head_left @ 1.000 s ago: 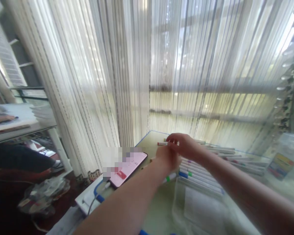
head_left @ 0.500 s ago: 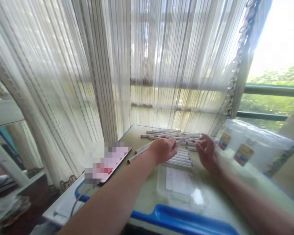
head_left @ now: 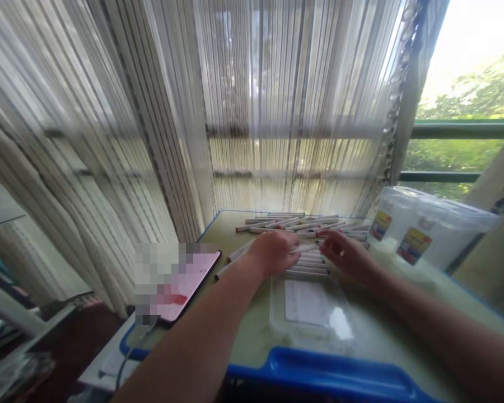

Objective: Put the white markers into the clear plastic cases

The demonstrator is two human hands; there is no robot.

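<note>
My left hand (head_left: 275, 252) is closed around one end of a white marker (head_left: 309, 248). At the marker's other end, my right hand (head_left: 342, 251) has its fingers curled together against it. Just below the hands, several white markers (head_left: 307, 268) lie side by side in a row. Behind them is a loose heap of white markers (head_left: 292, 224) with coloured ends, pointing different ways. A clear plastic case (head_left: 278, 313) with a white paper label lies flat on the near side of the row. More markers are partly hidden by my left forearm.
A phone (head_left: 193, 284) with a cable rests at the table's left edge. Two clear lidded boxes (head_left: 447, 238) with colourful labels stand at the right. A blue raised rim (head_left: 331, 372) runs along the table's near edge. Striped sheer curtains (head_left: 260, 112) hang behind.
My hands have come closer together, the right one moving left to the marker's end. The marker has been lowered toward the row. The camera view has shifted slightly.
</note>
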